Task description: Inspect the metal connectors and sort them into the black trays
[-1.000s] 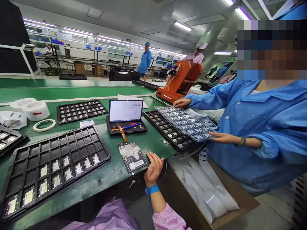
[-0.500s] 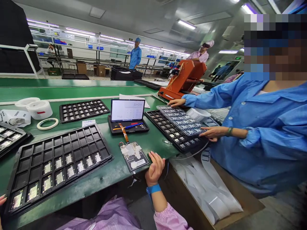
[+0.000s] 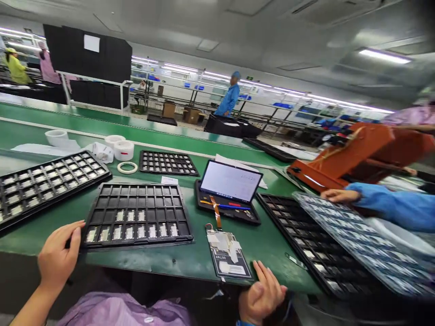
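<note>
My left hand [image 3: 61,253] is at the left edge of a black compartment tray [image 3: 136,217], its fingertips at the rim, thumb and fingers slightly apart. That tray holds small silvery modules in its lower rows. My right hand [image 3: 261,290] rests at the table's front edge with its fingers extended and nothing in it. Just left of it lies a black circuit board [image 3: 229,256] with white tape, joined by an orange ribbon cable [image 3: 216,212] to a lit screen [image 3: 231,181] propped on a black case.
A full module tray [image 3: 50,183] lies at left, another tray [image 3: 169,163] behind. Tape rolls [image 3: 124,150] stand near them. At right, a co-worker's hand [image 3: 340,195] touches a clear tray [image 3: 360,240] over a black one. An orange machine [image 3: 356,154] stands behind.
The view has swung left. My left hand, barely visible before, now shows fully at the tray's edge. The co-worker's clear tray is tilted differently, with only one of their hands visible.
</note>
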`<state>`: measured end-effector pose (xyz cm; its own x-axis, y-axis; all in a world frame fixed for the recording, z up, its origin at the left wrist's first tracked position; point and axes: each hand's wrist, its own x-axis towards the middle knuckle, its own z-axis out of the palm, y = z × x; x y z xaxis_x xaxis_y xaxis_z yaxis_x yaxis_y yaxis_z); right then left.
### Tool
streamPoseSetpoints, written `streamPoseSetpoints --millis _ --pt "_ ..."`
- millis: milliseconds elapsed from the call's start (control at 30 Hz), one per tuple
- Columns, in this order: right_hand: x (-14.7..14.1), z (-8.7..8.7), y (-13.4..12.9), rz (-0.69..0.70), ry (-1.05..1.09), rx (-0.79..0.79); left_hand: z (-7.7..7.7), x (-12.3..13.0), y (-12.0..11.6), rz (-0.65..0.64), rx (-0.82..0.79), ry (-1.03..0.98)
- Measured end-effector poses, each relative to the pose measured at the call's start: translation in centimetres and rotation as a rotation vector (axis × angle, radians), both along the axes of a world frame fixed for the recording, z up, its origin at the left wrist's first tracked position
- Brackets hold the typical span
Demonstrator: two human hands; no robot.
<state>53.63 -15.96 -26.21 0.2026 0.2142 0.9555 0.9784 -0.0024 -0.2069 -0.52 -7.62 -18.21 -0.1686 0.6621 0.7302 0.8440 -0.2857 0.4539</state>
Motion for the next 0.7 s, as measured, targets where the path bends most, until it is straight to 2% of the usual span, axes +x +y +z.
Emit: streamPoseSetpoints --millis 67,133,267,333,400,467,500,567,633,700 --pt "0.0 0.2 0.1 0.013 0.028 -0.013 1.3 -0.2 -0.3 -0.02 -0.036 -0.057" --pt "-0.5 0.6 -0.1 0.015 0.082 -0.041 3.3 -0.5 -0.8 -0.024 -0.055 -0.126" --pt "-2.0 3.0 -1.0 0.003 0.229 -0.082 9.4 -0.9 -0.6 -0.013 -0.215 -0.32" --pt "-2.8 5.3 -1.2 0.003 0.283 -0.088 12.9 -0.6 0.8 -0.064 -0.275 -0.341" --pt "-3.9 8.1 -1.2 0.014 0.308 -0.09 16.0 0.4 3.4 -0.151 -0.35 -0.243" --pt "-5.3 10.8 -0.8 0.055 0.332 -0.1 18.1 2.3 7.0 -0.252 -0.402 -0.15" --pt "-6.1 11.9 -0.5 0.087 0.341 -0.104 18.6 3.5 9.0 -0.299 -0.435 -0.096" --pt "-8.1 13.4 0.0 0.162 0.34 -0.135 18.9 6.2 13.4 -0.364 -0.517 0.014" --pt "-10.0 13.8 0.6 0.238 0.323 -0.201 18.1 8.9 17.7 -0.39 -0.614 0.112" --pt "-11.7 13.2 1.1 0.311 0.293 -0.272 17.0 11.0 21.4 -0.383 -0.721 0.2"
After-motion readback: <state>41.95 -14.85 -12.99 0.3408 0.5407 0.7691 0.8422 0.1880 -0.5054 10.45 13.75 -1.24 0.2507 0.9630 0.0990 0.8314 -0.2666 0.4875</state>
